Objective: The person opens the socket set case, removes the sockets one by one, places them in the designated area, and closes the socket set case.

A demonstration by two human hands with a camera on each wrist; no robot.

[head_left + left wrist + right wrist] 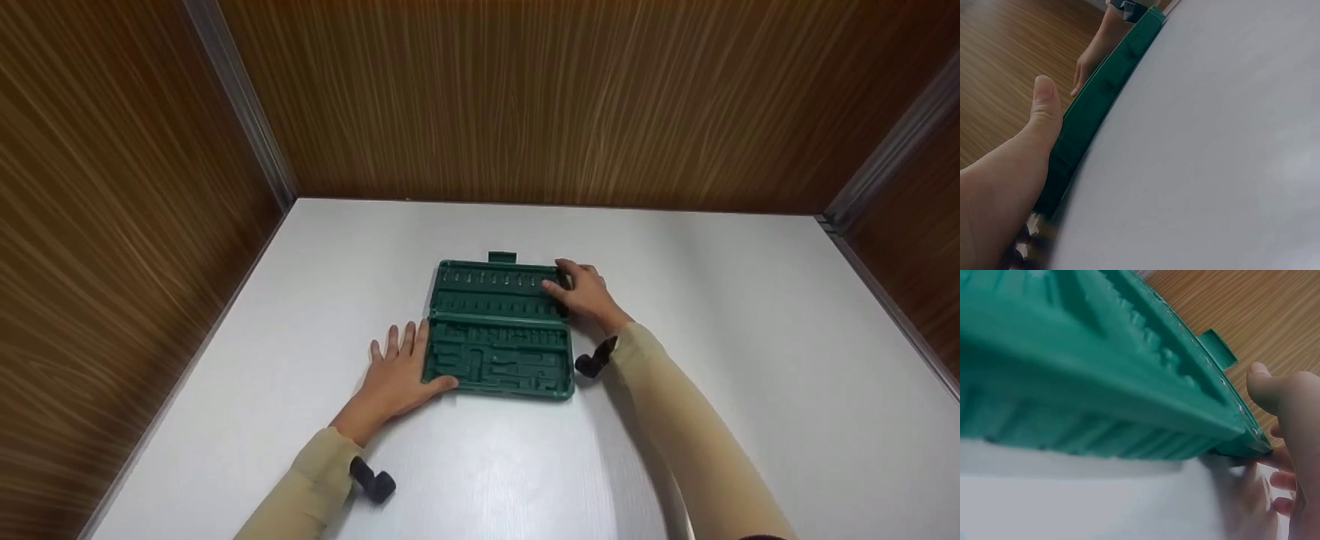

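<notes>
Flat white table top (pixel 750 390) with a faint grain, enclosed at the back and both sides by brown wood-grain wall panels (pixel 525 97) with grey metal corner strips (pixel 240 105). Lying directly on it, near the middle: one dark green moulded plastic tool case (pixel 499 330), opened flat, its slotted compartments facing up, a small latch tab (pixel 502 257) at its far edge.

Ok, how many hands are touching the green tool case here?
2. The left hand lies flat on the table against the green tool case at its near left side; the right hand grips its far right corner.
</notes>
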